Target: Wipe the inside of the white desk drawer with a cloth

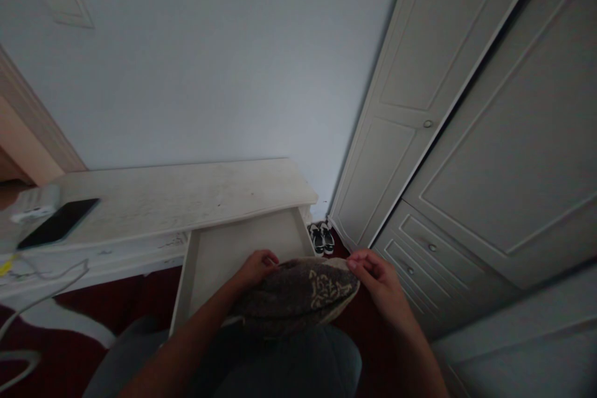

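A dark brown, cushion-like cloth piece [293,289] with a cream pattern and paler edges lies across my lap, partly over the open drawer's front. At its right corner, my right hand [373,270] pinches the pale edge between thumb and fingers. My left hand [256,267] is at its upper left edge with curled fingers; the cloth partly hides what they grip. Just beyond is the pulled-out white drawer [237,239], its pale bottom showing.
The low white cabinet [186,193] runs along the wall, bearing a dark phone or tablet [58,222] and a white power strip [37,202]. Black-and-white sneakers [321,237] stand by its right end. A tall white wardrobe [373,155] rises at right. A cable [46,298] hangs at left.
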A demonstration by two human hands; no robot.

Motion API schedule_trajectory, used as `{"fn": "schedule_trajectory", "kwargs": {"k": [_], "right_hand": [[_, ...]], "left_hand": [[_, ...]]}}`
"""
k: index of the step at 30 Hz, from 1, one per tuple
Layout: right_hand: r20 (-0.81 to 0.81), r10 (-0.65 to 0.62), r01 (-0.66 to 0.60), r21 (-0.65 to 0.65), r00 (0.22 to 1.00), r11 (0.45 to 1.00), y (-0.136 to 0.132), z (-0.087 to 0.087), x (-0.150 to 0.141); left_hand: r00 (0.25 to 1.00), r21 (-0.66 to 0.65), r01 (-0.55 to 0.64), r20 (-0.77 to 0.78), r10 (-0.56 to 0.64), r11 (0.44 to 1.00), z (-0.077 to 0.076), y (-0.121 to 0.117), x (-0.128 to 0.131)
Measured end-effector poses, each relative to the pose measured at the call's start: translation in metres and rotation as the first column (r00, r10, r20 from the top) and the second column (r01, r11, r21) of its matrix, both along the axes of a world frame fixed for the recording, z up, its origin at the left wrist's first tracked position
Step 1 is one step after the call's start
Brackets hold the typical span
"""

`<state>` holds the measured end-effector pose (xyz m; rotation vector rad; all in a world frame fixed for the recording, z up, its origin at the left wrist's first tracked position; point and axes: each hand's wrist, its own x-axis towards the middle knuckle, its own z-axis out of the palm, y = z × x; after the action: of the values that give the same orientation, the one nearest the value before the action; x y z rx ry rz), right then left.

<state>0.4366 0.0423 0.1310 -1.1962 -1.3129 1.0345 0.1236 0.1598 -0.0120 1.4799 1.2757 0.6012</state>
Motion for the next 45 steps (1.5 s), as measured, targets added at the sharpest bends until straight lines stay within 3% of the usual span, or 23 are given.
{"fn": "schedule_trajectory", "kwargs": {"k": [3, 9, 13, 17, 20, 25, 34, 45], "right_hand": [[0.026, -0.009, 0.008, 0.022, 1.0, 1.0, 0.0, 0.002, 0.001], [0.053, 0.002, -0.002, 0.003, 0.999, 1.0, -0.001, 0.001, 0.005], [0.096, 0.059, -0.059, 0.001, 0.994, 0.998, -0.005, 0.007, 0.002], [0.251, 0.107, -0.122, 0.044, 0.962, 0.992, -0.012, 0.018, -0.001], [0.355, 0.097, -0.142, 0.105, 0.93, 0.984, -0.018, 0.024, -0.002], [0.381, 0.061, -0.123, 0.139, 0.922, 0.983, -0.022, 0.028, -0.004], [0.4, 0.067, -0.134, 0.142, 0.914, 0.981, -0.021, 0.026, -0.004], [0.37, 0.014, -0.078, 0.159, 0.929, 0.984, -0.018, 0.024, 0.002]], "left_hand": [[0.999, -0.039, -0.01, 0.037, 0.011, 0.999, -0.004, -0.001, 0.001], [0.988, -0.126, 0.113, 0.118, -0.098, 0.986, -0.002, -0.01, -0.013], [0.995, -0.034, 0.096, 0.04, -0.095, 0.995, -0.011, -0.005, -0.005], [0.993, 0.11, 0.119, 0.011, -0.121, 0.987, -0.019, 0.004, 0.016], [0.983, 0.143, 0.182, 0.005, -0.185, 0.973, -0.02, 0.005, 0.027], [0.958, 0.173, 0.254, 0.092, -0.272, 0.952, -0.017, 0.003, 0.032], [0.959, 0.135, 0.057, 0.268, -0.092, 0.989, -0.033, 0.014, 0.049], [0.942, 0.125, -0.033, 0.335, -0.01, 0.992, -0.03, 0.028, 0.075]]}}
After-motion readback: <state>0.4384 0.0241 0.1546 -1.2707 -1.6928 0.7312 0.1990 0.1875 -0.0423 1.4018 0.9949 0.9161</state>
